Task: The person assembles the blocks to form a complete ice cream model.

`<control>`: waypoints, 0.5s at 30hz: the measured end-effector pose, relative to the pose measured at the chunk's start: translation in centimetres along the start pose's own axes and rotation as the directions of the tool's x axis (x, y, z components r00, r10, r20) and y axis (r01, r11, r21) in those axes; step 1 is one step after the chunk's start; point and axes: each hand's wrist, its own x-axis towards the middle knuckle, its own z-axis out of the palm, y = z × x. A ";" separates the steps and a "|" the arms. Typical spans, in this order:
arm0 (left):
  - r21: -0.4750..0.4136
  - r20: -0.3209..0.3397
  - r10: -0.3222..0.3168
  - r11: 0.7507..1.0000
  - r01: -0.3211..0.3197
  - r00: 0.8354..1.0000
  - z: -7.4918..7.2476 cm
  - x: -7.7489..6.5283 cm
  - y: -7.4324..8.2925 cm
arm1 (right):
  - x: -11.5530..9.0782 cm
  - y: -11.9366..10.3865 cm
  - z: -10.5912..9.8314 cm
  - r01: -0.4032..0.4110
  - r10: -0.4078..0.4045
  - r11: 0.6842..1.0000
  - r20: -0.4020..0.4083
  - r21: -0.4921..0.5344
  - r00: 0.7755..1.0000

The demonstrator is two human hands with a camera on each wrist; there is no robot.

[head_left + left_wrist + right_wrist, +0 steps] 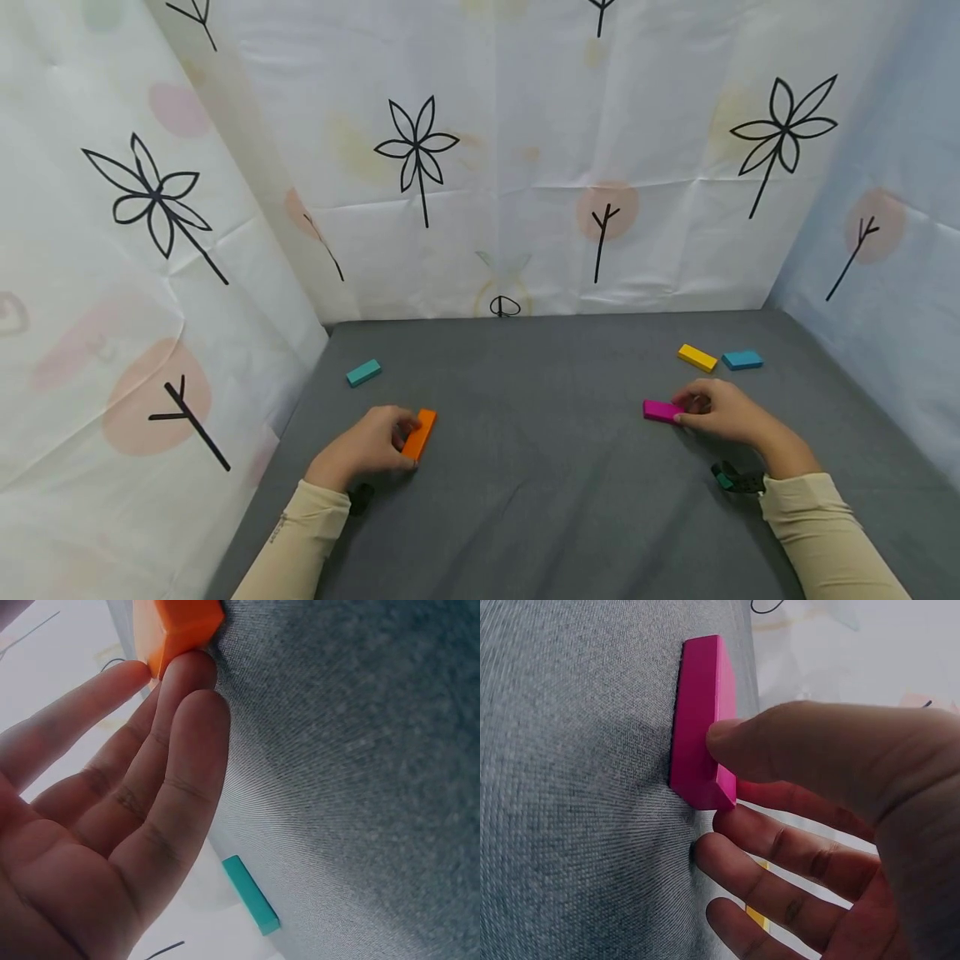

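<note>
Near the left of the grey cloth, my left hand [372, 443] pinches an orange block [422, 435], its thumb at the near end. The left wrist view has fingertips [187, 671] against the end of that block; the thumb is mostly out of that picture. On the right side, my right hand [723, 411] holds one end of a magenta block [660, 411] between thumb and index finger. The right wrist view shows the thumb on its face, the index finger partly hidden behind, and the other fingers loosely spread. The magenta block lies on the cloth.
A teal block [363, 372] lies beyond my left hand. Beyond the right hand are a yellow block [697, 357] and a blue block [742, 360], close together. White patterned fabric [525, 167] hangs behind the grey cloth surface [525, 500] and along both sides.
</note>
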 end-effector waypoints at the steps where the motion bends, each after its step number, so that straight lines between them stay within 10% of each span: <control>1: 0.000 0.001 0.000 1.000 0.000 1.000 0.0 0.0 0.0 | 0.0 0.0 0.0 0.002 -0.002 1.000 0.000 0.001 1.000; 15: -0.051 -0.013 0.000 0.999 0.000 1.000 0.3 0.0 0.1 | -0.2 0.3 0.1 -0.035 0.035 0.999 -0.003 0.029 0.999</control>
